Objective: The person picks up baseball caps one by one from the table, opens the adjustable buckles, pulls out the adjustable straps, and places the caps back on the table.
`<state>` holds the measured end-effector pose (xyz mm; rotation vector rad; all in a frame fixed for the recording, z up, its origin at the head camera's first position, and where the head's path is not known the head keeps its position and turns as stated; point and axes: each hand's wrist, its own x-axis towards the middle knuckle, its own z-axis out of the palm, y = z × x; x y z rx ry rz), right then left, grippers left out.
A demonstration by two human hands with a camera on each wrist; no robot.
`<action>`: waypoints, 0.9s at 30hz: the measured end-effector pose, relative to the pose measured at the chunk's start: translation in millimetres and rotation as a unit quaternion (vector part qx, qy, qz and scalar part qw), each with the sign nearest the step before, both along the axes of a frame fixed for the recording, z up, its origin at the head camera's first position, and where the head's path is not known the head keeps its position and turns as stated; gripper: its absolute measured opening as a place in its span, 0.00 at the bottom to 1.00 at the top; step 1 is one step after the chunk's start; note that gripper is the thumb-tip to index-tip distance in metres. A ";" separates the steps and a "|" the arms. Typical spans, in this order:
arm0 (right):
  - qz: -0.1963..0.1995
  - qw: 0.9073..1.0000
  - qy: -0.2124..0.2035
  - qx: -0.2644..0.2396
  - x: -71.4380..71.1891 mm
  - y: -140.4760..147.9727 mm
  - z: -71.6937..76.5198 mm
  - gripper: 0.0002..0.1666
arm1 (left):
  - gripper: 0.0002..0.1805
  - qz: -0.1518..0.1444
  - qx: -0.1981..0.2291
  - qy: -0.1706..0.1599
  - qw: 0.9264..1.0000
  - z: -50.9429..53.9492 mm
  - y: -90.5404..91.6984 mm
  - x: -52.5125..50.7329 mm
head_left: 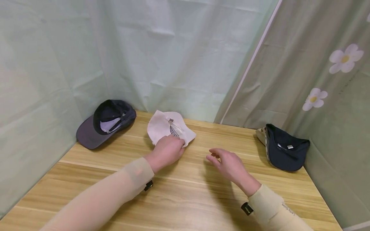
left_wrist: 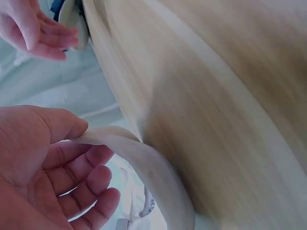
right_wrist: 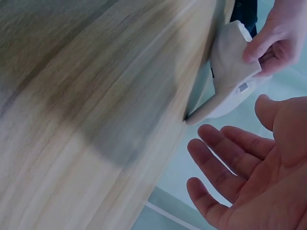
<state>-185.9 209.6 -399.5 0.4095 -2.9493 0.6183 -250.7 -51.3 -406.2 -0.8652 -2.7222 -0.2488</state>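
Observation:
A white baseball cap [head_left: 157, 126] lies hollow side up near the back of the table, some dark lettering showing inside it. My left hand [head_left: 168, 149] pinches the cap's near edge between thumb and fingers. In the left wrist view the thumb lies over the rim of the cap [left_wrist: 160, 175] and the fingers curl beneath. To the right of the cap my right hand [head_left: 229, 163] hovers above the table, holding nothing. Its fingers are loosely bent and apart in the right wrist view, with the cap [right_wrist: 230, 62] a short way beyond them.
A dark cap [head_left: 89, 133] sits upturned at the back left, against the curtain. On the right are a navy cap [head_left: 289, 157] and a beige one [head_left: 261, 134] beside it. Curtains [head_left: 185, 57] hang along the back and sides of the wooden table [head_left: 185, 199].

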 end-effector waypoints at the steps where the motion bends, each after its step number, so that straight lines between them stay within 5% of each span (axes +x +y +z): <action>1: -0.004 1.000 -0.004 -0.003 0.1 -0.2 0.2 0.26 | 0.08 -0.002 0.000 -0.003 1.000 0.5 2.4 2.0; 16: -0.028 0.997 -0.047 -0.052 -3.3 -11.9 -1.0 0.19 | 0.13 -0.073 -0.017 0.018 0.997 -3.2 21.1 25.3; 27: -0.027 0.996 -0.061 -0.065 -11.1 -31.3 -9.0 0.26 | 0.03 -0.072 -0.045 -0.030 0.996 -1.4 16.6 31.3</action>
